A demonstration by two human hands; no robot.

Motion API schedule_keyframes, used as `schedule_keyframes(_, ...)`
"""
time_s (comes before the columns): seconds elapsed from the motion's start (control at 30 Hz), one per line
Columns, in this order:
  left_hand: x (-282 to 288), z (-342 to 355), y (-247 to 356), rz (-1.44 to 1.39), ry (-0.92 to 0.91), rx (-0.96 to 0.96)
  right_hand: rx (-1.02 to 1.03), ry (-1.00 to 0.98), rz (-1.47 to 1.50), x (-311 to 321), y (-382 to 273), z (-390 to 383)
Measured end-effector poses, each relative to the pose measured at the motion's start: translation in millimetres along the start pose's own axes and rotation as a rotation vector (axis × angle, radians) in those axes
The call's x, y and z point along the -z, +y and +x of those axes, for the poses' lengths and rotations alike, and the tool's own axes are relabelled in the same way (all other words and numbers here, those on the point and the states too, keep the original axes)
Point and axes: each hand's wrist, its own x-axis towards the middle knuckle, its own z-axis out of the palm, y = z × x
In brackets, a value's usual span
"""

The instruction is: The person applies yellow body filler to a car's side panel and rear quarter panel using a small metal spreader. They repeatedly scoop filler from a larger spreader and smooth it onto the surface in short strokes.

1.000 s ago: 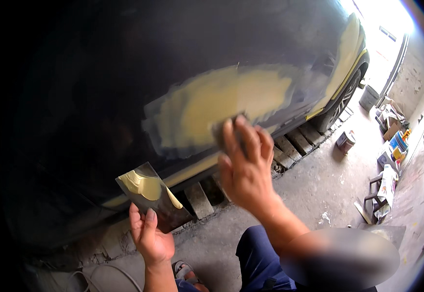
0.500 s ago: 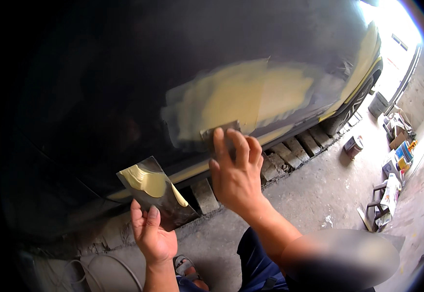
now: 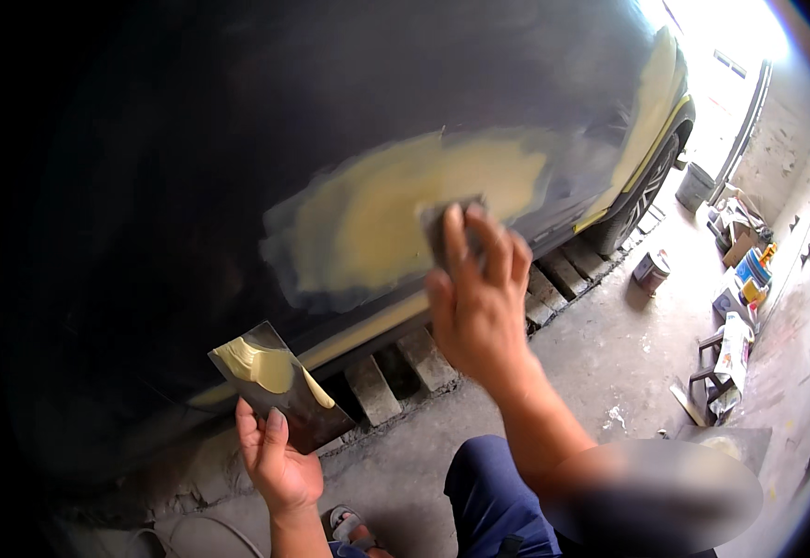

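A dark car body panel (image 3: 237,186) fills the upper left, with a broad patch of yellowish body filler (image 3: 377,209) spread over it. My right hand (image 3: 484,298) grips a small dark, flat spreader (image 3: 437,232), pressed against the lower right part of the patch, fingers over its back. Lower left, my left hand (image 3: 279,460) pinches the near edge of a dark rectangular plate (image 3: 307,414) between thumb and fingers. On that plate lies a thick mound of pale yellow filler (image 3: 261,367), and a smaller streak clings near its right edge.
Grating slabs (image 3: 372,391) run along the floor under the car's lower edge. To the right stand a wheel (image 3: 642,205), a paint can (image 3: 651,272), a grey bucket (image 3: 695,186) and a small stool (image 3: 716,367) beside a wall. A hose (image 3: 210,525) lies at lower left.
My right hand has moved the spreader up and to the right across the filler patch. The whole view has shifted somewhat; my left hand still holds the loaded plate.
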Motion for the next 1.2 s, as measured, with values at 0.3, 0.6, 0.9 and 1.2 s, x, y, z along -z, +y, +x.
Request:
schedule_keyframes(0.3, 12.3, 0.7, 0.2, 0.018, -0.040, -0.002, 0.032, 0.006, 0.046, -7.6, -16.4, 35.2)
schedule_keyframes(0.6, 9.0, 2.7, 1.9, 0.010, 0.013, 0.007, -0.011, -0.222, 0.105, -43.8, -41.0, -64.4)
schedule_keyframes(0.9, 7.7, 1.4, 0.5, 0.018, -0.022, 0.019, -0.014, -0.094, 0.052, -7.8, 0.5, -31.3)
schedule_keyframes(1.2, 1.9, -1.5, -3.3, 0.018, -0.007, 0.015, 0.029, -0.007, 0.035, -15.5, 5.7, 20.0)
